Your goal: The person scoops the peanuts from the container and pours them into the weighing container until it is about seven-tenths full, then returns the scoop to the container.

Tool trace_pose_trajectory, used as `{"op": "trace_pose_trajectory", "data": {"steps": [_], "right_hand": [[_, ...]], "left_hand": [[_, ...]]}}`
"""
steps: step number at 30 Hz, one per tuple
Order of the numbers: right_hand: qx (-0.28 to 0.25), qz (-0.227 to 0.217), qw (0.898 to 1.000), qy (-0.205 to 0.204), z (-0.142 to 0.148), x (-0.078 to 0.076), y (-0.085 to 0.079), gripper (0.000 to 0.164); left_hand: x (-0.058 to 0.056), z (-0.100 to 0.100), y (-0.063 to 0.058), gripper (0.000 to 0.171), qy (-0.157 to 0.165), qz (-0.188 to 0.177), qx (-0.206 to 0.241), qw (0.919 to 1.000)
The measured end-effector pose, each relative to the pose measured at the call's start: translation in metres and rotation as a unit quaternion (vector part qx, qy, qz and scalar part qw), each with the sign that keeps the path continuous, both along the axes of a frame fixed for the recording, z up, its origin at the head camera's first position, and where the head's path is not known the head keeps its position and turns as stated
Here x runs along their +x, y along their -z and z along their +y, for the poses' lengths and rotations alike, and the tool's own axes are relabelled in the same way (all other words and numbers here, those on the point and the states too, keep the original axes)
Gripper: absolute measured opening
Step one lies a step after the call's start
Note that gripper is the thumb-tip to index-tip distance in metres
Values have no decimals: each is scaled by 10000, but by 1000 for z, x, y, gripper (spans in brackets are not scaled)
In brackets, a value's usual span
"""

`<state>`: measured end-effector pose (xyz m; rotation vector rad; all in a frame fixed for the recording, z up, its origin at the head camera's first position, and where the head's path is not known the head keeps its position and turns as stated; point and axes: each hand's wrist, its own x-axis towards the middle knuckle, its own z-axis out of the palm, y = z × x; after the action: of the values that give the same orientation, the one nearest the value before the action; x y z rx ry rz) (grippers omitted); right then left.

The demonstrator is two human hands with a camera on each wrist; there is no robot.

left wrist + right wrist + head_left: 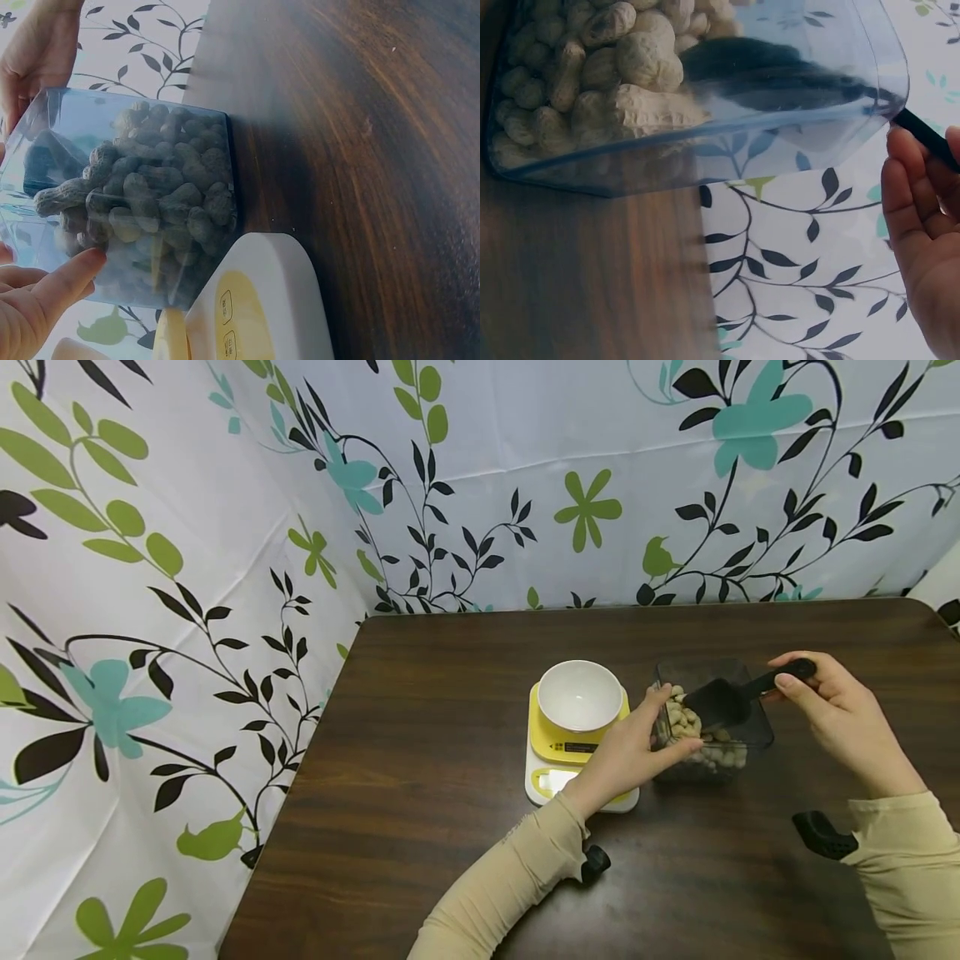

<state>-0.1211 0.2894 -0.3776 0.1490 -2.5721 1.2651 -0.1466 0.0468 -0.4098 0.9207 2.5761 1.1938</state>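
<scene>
A clear plastic container (763,731) of unshelled peanuts (684,718) stands on the table. My left hand (628,750) grips its near left side, thumb along the near wall and fingers at the left rim. With my right hand (843,714) I pinch the handle of a black scoop (720,703). The scoop's head is inside the container, tilted down beside the peanuts. Through the wall, the right wrist view shows the scoop's dark head (757,71) right up against the peanuts (592,82).
Left of the container stands a yellow and white kitchen scale (542,727) with a white bowl (580,697) on it. My left forearm passes over the scale's front corner. The brown wooden table (420,760) meets a leaf-patterned curtain (480,468) behind and at the left.
</scene>
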Motion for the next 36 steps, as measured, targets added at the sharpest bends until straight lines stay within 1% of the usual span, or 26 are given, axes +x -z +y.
{"op": "trace_pose_trajectory", "data": {"steps": [4, 10, 12, 14, 16, 18, 20, 21, 24, 26, 27, 28, 29, 31, 33, 34, 35, 36], "right_hand": [[-241, 100, 9996, 54, 1, -2, 2, 19], [-277, -250, 9986, 382, 5, -4, 5, 15], [-231, -339, 9984, 396, 5, -4, 7, 16], [-291, -326, 9983, 375, 3, -5, 9, 16], [-488, -215, 9980, 350, 0, -7, 12, 17], [-884, -37, 9955, 332, -5, -8, 15, 17], [-1294, 181, 9911, 268, -8, -10, 16, 17], [-1569, 271, 9870, 197, -10, -10, 17, 17], [-2388, 480, 9699, -32, -13, -12, 19, 16], [-2797, 508, 9586, -147, -13, -12, 21, 14], [-3030, 539, 9512, -221, -12, -12, 22, 15], [-3052, 518, 9506, -219, -11, -11, 23, 15], [-2915, 469, 9553, -181, -10, -10, 23, 16], [-2446, 340, 9690, -89, -7, -7, 23, 17], [-1863, 237, 9822, -5, -4, -3, 22, 19], [-1441, 151, 9894, 61, -2, -1, 21, 19], [-1135, 121, 9934, 89, -1, 2, 20, 20], [-1007, 112, 9948, 68, 0, 3, 20, 21]], "left_hand": [[-1, 0, -1, 73, 12, 47, -22, 10000], [-1, 2, -3, 72, 60, 12, 60, 10000], [0, 2, -3, 73, 54, -11, 55, 10000], [0, 2, -2, 73, 22, -41, 30, 10000], [1, 2, -2, 74, -14, -48, 6, 10000], [1, 2, -2, 74, -37, -67, 2, 10000], [2, 2, -2, 73, -48, -87, 4, 10000], [2, 2, -1, 73, -51, -86, -5, 10000], [2, 2, -1, 73, -74, -94, -43, 9999], [2, 2, -1, 73, -83, -106, -42, 9999], [2, 2, -1, 73, -77, -94, -36, 9999], [1, 2, -2, 73, -71, -82, -18, 9999], [1, 2, -2, 73, -62, -65, -6, 10000], [1, 1, -3, 73, -36, -18, 22, 10000], [1, 1, -3, 73, -19, 65, 29, 10000], [1, 1, -3, 73, -15, 98, 12, 10000], [1, 1, -3, 73, -11, 117, -4, 9999], [1, 1, -3, 72, -1, 117, -11, 9999]]}}
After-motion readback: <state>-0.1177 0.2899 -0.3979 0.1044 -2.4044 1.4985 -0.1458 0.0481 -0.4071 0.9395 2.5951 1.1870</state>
